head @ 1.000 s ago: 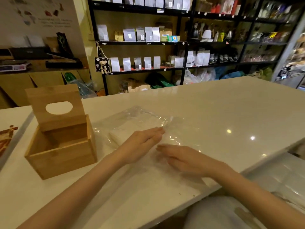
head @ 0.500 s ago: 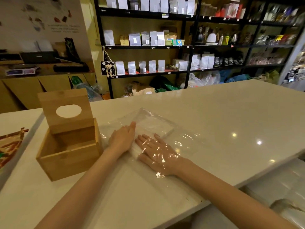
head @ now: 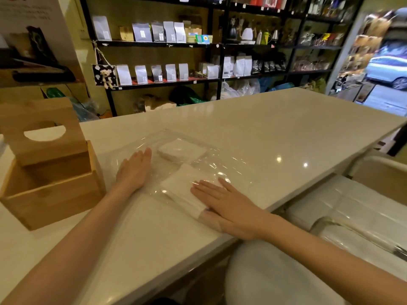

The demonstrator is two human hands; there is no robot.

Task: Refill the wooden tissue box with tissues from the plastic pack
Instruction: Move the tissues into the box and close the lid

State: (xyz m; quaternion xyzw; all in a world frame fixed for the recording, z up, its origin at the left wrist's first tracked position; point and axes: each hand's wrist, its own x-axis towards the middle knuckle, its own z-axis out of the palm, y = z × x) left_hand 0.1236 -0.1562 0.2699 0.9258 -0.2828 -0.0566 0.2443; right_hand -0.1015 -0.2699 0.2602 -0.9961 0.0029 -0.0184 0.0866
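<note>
Hands flat on the tissue pack

Worktop [head: 275, 128], pale and glossy, carries everything. Wooden tissue box [head: 50, 186] stands at its left, lid raised upright, oval slot facing the camera. Clear plastic pack [head: 176, 164] lies just right of the box, long axis running from far left to near right. One tissue stack [head: 180, 150] sits inside; another [head: 182, 188] lies nearer. Left hand [head: 134, 170] rests flat, fingers extended, on the plastic. Right hand [head: 224, 205] presses flat on the nearer stack.

shelf labels blurred, no legible text
</note>
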